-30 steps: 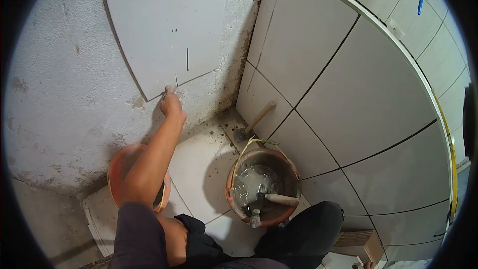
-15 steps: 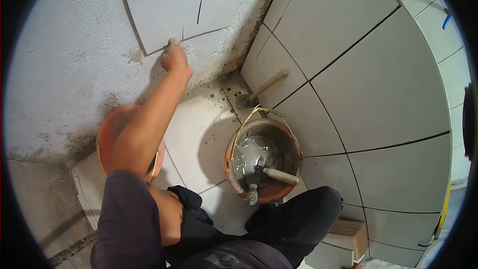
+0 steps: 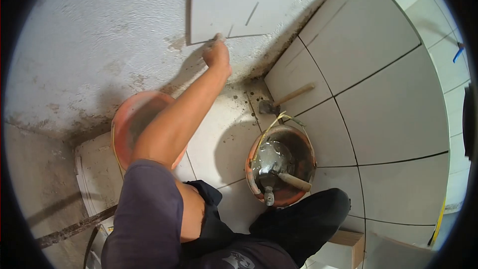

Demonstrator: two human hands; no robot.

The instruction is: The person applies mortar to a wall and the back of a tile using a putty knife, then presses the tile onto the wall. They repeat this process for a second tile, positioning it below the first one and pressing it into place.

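Observation:
My left hand [image 3: 217, 56] reaches up to the lower edge of a large pale tile [image 3: 224, 7] against the wall. Its fingers are curled closed, with the thumb tip at the tile's edge. Dark marks show on the tile face. My right hand is out of view. Below, between wall and knees, stands an orange bucket [image 3: 252, 184] holding murky water and tools. A wooden handle [image 3: 295, 182] and a second, grey-caked handle [image 3: 269, 197] stick out of it. My left forearm partly covers another orange bucket [image 3: 134, 107].
A mallet [image 3: 269, 106] stands head down on the floor, its handle leaning on the tiled wall [image 3: 388, 114] at right. A cardboard box [image 3: 351, 243] sits beside my right knee. The floor tiles [image 3: 214, 114] are spattered near the corner.
The view has swung left, so everything appears further right. My left hand stays at the tile's lower edge. Fingertips seen at the bottom right edge earlier are now out of view.

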